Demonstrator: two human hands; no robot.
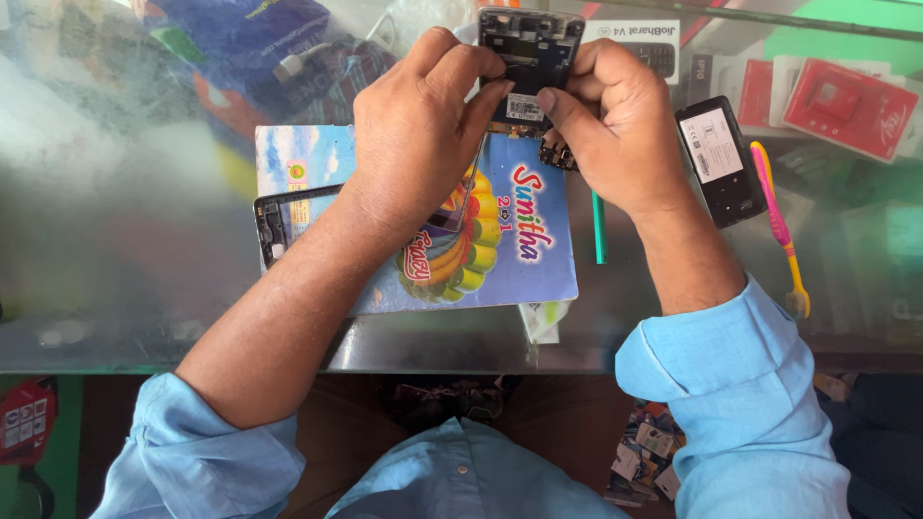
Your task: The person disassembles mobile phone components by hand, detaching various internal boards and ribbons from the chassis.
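Observation:
Both hands are raised over a glass counter (pixel 115 240) and grip one opened phone body (pixel 531 53), a dark frame with its inner parts showing. My left hand (pixel 423 115) curls over its left edge, fingers on the lower part. On the right side, my right hand (pixel 606 125) pinches it with the thumb pressed near a small white label. Under the hands lies a colourful notebook (pixel 519 250). A black phone frame (pixel 288 216) rests on the notebook's left edge, partly hidden by my left forearm.
A black phone back part (pixel 721 163) lies to the right, next to a pink and yellow toothbrush (pixel 781 226). A thin green stick (pixel 599 231) lies by the notebook. Red packets (pixel 846 106) and boxes show beneath the glass. The counter's front edge runs near my chest.

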